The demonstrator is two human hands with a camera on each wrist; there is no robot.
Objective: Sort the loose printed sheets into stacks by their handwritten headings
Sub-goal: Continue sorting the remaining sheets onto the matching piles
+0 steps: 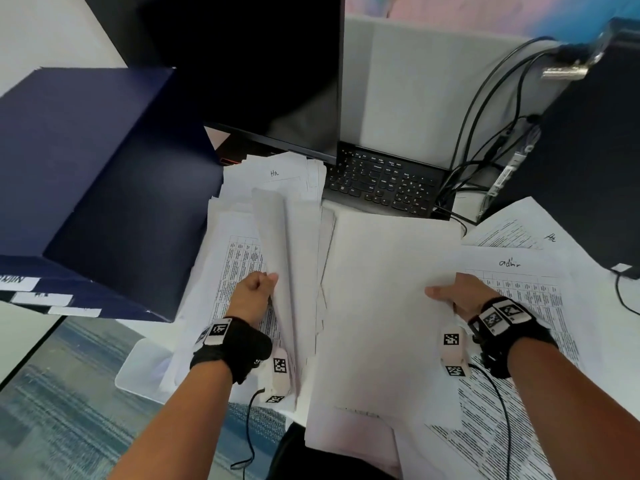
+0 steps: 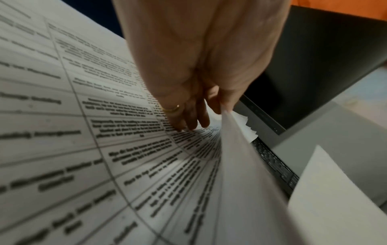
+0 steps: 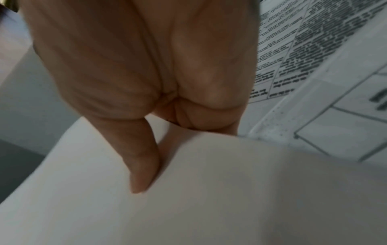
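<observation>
A blank-faced bundle of sheets [image 1: 377, 306] was held over the middle of the desk, the right hand [image 1: 457, 296] pinching its right edge with the thumb on top, while the left hand [image 1: 252, 289] gripped the edge of lifted pages [image 1: 291, 258] on the printed pile [image 1: 235, 271] to the left. With both holds only at the paper's edges, the sheets could probably slip, fan out and mix into the wrong stack. Handwriting read "Hr" on the far sheet [image 1: 275, 173] and on another [image 1: 550, 237] at right, and roughly "adhr" on the near right sheet [image 1: 509, 263]; the labels on the blue box [image 1: 86, 168] were too blurred to read.
</observation>
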